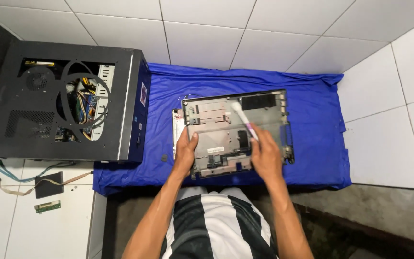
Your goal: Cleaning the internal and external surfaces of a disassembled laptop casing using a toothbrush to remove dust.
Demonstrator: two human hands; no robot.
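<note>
Currently a laptop shell point(226, 139) on blue cloth point(312, 120) is gripped at its edge by the left hand point(186, 152); a brush point(244, 121) is clamped in the right hand point(266, 156).

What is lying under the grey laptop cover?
A blue cloth lies under the laptop cover. A pale flat part shows at its left edge; the rest is covered.

An open black computer case point(63, 100) is set at the blue cloth's point(312, 124) left edge, with a small black drive point(49, 184) and green circuit strip point(47, 206) laid on the white tiles point(39, 230) below.
</note>
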